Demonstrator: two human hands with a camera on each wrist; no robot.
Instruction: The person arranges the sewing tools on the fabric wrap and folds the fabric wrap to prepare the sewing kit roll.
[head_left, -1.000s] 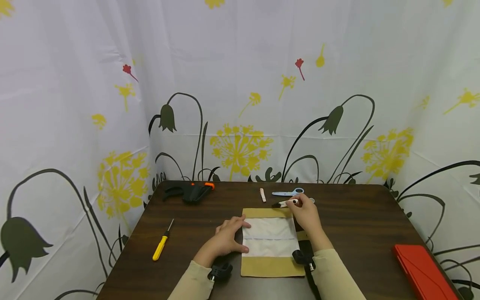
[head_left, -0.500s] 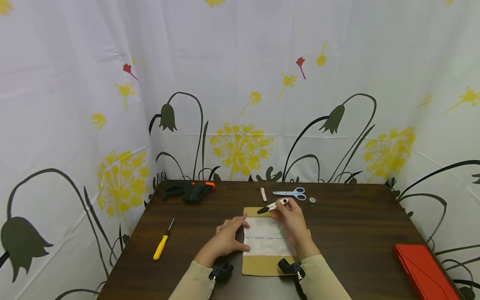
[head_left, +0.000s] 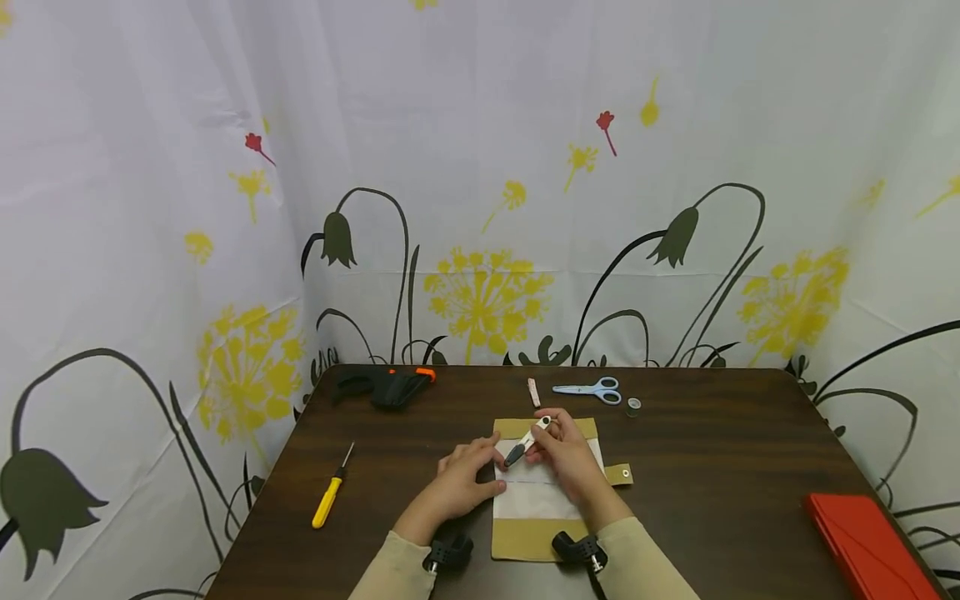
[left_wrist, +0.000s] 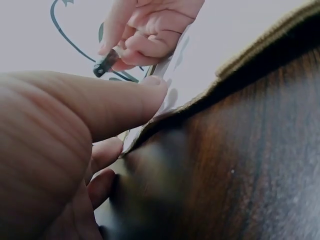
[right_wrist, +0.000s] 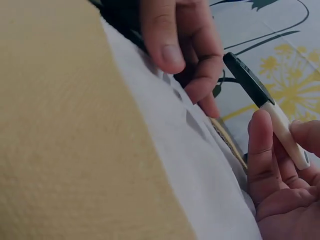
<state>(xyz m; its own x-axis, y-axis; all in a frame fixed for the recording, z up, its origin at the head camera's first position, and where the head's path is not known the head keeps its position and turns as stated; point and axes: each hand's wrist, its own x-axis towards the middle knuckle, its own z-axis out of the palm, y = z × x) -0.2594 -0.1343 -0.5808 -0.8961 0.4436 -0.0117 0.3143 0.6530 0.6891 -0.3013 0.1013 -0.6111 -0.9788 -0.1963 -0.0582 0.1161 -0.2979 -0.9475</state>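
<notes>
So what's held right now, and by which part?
Right hand holds the tool by its white part, dark end free. Left hand touches the cloth's left edge; no grip visible.

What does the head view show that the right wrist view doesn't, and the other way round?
Head view only: the yellow screwdriver, blue scissors, red case and black tool.
Right wrist view only: the palm of the right grip, and fine texture on the tan cover.
Both: the pale, dark-tipped tool in the right grip, the left grip at the white lining, and the patterned curtain.
</notes>
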